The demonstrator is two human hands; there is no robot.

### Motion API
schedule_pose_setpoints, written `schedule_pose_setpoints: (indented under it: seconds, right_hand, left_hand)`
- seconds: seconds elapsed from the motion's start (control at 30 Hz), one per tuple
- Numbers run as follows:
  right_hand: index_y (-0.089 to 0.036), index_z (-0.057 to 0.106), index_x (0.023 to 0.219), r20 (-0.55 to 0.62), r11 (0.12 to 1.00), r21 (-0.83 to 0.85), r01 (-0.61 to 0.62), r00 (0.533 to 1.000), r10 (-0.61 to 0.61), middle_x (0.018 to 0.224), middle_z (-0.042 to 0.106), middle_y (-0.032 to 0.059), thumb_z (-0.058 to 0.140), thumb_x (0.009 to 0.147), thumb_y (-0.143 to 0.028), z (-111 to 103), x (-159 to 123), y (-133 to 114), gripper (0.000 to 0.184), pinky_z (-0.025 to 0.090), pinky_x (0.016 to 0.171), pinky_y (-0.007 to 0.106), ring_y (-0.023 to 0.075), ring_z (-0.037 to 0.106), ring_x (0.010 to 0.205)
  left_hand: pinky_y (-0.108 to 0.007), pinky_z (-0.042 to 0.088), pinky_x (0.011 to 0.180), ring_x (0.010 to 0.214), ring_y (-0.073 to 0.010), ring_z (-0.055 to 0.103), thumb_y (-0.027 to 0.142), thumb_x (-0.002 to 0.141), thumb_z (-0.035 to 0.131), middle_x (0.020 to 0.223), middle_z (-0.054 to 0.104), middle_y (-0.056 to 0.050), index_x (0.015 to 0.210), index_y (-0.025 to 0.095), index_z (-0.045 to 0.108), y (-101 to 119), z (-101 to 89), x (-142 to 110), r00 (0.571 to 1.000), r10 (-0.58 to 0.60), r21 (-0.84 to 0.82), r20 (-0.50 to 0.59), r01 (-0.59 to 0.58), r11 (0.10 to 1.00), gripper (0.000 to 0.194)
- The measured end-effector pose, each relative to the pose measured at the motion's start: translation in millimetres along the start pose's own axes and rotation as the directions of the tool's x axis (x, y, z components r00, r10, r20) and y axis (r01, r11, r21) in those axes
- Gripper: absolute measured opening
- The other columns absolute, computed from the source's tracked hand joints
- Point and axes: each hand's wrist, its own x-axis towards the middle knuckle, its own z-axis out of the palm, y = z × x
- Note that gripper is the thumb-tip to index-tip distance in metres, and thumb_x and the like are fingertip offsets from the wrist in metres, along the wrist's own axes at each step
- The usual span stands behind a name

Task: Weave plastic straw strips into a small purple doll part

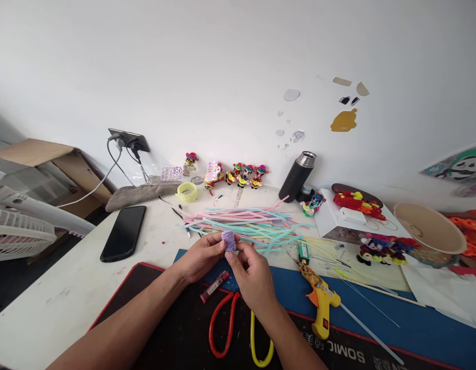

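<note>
My left hand and my right hand meet over the blue mat, fingers pinched together on a small fuzzy purple piece. Just behind it lies a loose pile of pastel pipe cleaners in pink, teal and yellow. Under my wrists lie red-and-yellow handled scissors and a small dark red tube. A yellow hot glue gun rests to the right of my right hand.
A black phone lies at the left on the white table. Small colourful figures line the wall, beside a black flask. A paper bowl, more figures and a white box crowd the right. A fan stands far left.
</note>
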Motion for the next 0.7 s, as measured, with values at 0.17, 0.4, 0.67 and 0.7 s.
schedule_pose_setpoints:
  seconds: [0.17,0.4,0.67,0.7]
  right_hand:
    - [-0.016,0.073,0.104,-0.004,1.0,0.022,-0.004,1.0,0.004,0.058,0.046,-0.0052,0.058,0.098,-0.049,-0.9,0.2,-3.8,0.036,0.031,0.053,0.028,0.0148,0.044,0.054]
    - [-0.017,0.073,0.106,-0.004,1.0,0.017,-0.005,1.0,0.006,0.057,0.047,-0.0058,0.059,0.098,-0.047,0.2,-0.9,-2.0,0.034,0.032,0.053,0.028,0.0144,0.044,0.052]
    - [-0.018,0.073,0.101,-0.02,1.0,-0.019,0.004,1.0,-0.005,0.056,0.049,-0.0054,0.059,0.098,-0.045,0.8,-1.2,-1.3,0.031,0.032,0.053,0.027,0.0146,0.047,0.052]
    - [-0.018,0.073,0.102,-0.019,1.0,-0.017,0.001,1.0,-0.001,0.056,0.049,-0.0053,0.059,0.098,-0.046,0.2,-0.7,-1.5,0.031,0.032,0.053,0.027,0.0147,0.047,0.051]
  left_hand:
    - [-0.034,0.05,0.09,0.09,-0.0233,0.068,0.042,0.069,0.096,0.092,0.077,-0.009,0.101,0.016,0.083,0.4,0.8,0.7,1.0,0.011,-0.031,0.002,-0.011,0.999,0.043]
    - [-0.031,0.047,0.081,0.079,-0.0201,0.063,0.042,0.07,0.095,0.082,0.074,-0.008,0.092,0.014,0.083,0.2,0.0,1.5,1.0,0.027,-0.004,-0.003,-0.027,1.0,0.038]
    - [-0.03,0.046,0.081,0.081,-0.0206,0.063,0.042,0.07,0.095,0.082,0.075,-0.008,0.092,0.015,0.084,-2.4,-0.2,1.6,0.997,0.063,0.022,-0.042,-0.062,0.998,0.036]
    - [-0.031,0.046,0.082,0.081,-0.0209,0.063,0.042,0.072,0.094,0.084,0.075,-0.008,0.094,0.015,0.084,-1.8,0.2,1.2,0.997,0.06,0.033,-0.043,-0.058,0.998,0.036]
